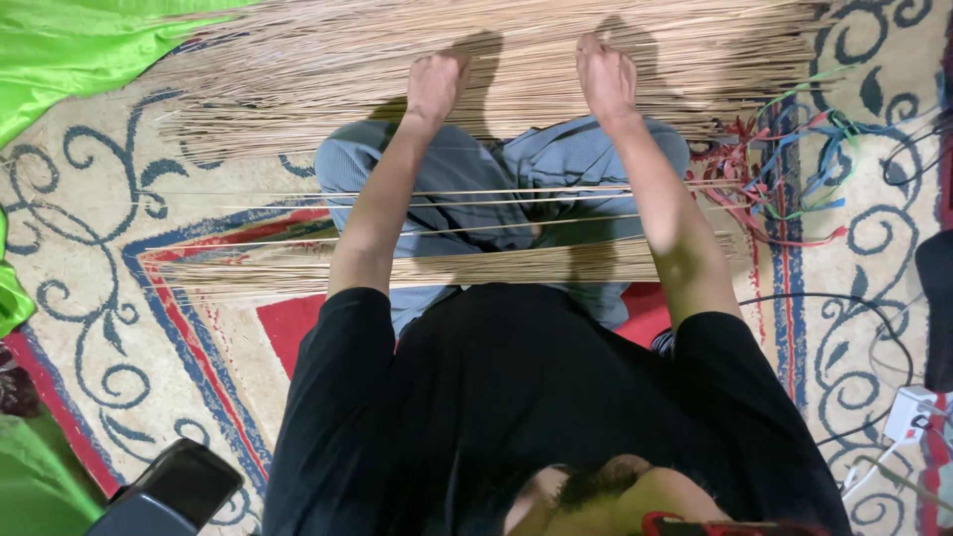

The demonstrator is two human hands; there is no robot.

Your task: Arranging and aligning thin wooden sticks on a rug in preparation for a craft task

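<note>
At the far left lies a bright green cloth (69, 50), on a patterned carpet (89, 258) with blue curls and red lines. At the bottom left a dark phone (184, 481) rests on the carpet. Across the top spreads a wide layer of thin dry sticks (298, 79), lying flat from left to right. The left hand (435, 87) presses down on this layer, palm down; its fingers point away and I cannot tell if they are apart or together. Below, a smaller bundle of sticks (476, 266) lies across the person's lap. The right hand (606, 77) also rests flat on the big layer, fingers close together. To the right, coloured strings (794, 189) lie tangled near the stick ends. Far right, a white plug adapter (908, 412) sits with cables.
</note>
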